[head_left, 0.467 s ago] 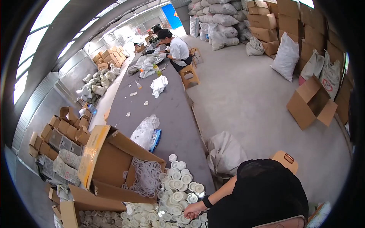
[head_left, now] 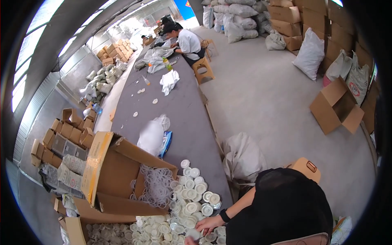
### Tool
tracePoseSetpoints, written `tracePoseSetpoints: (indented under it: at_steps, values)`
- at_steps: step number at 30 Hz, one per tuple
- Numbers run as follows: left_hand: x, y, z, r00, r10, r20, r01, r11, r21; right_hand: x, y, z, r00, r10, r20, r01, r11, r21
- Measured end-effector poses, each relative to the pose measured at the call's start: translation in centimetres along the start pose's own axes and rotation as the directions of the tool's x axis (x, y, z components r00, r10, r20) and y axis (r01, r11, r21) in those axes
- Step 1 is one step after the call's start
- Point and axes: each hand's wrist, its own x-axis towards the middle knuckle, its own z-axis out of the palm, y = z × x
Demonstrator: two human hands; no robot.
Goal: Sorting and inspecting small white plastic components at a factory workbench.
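My right hand (head_left: 210,223), with a black band at the wrist, reaches from a black sleeve over a pile of white round plastic lids (head_left: 190,208). Its fingers curl down among the lids, and what they pinch is hidden. Only part of my left hand (head_left: 190,241) shows at the lower edge. A motion-blurred white lid (head_left: 193,234) is at its fingers, just below the right fingertips. Beside the pile, a cardboard box (head_left: 118,171) lies on its side, with thin translucent rings (head_left: 155,185) spilling from its mouth.
Lids also fill an open carton (head_left: 73,230) at lower left. On the grey table (head_left: 183,122) lie a clear plastic bag (head_left: 151,136), a blue packet (head_left: 166,143) and a white cloth (head_left: 169,81). A co-worker (head_left: 188,43) sits farther along. A pale sack (head_left: 243,159) stands against the table's right side.
Part of my left hand has come into view at the lower edge with a lid. My right hand has stayed over the pile, its fingers slightly shifted. The co-worker's head has moved left.
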Motion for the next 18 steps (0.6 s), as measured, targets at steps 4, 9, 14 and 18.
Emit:
tracePoseSetpoints:
  at_steps: [4, 9, 14, 18]
  values:
    - [1.0, 0.9, 2.8, 0.921, -0.333, 0.201, 0.388, 0.822, -0.416, -0.9, -1.0, -1.1, 0.995, -0.063, -0.075, 0.057, 0.995, -0.086]
    - [3.2, 0.4, 5.1, 0.859, -0.381, 0.342, 0.512, 0.671, -0.537, -1.7, -2.4, -3.6, 0.992, -0.081, -0.094, 0.086, 0.995, 0.048]
    - [6.5, 0.3, 7.1, 0.882, -0.282, 0.378, 0.455, 0.722, -0.522, -0.6, -3.5, -5.5, 0.977, -0.157, -0.147, 0.182, 0.968, 0.175]
    - [10.9, 0.7, 8.9, 0.904, -0.218, 0.369, 0.336, 0.894, -0.295, -0.3, -5.2, -7.5, 0.904, -0.263, -0.338, 0.317, 0.941, 0.117]
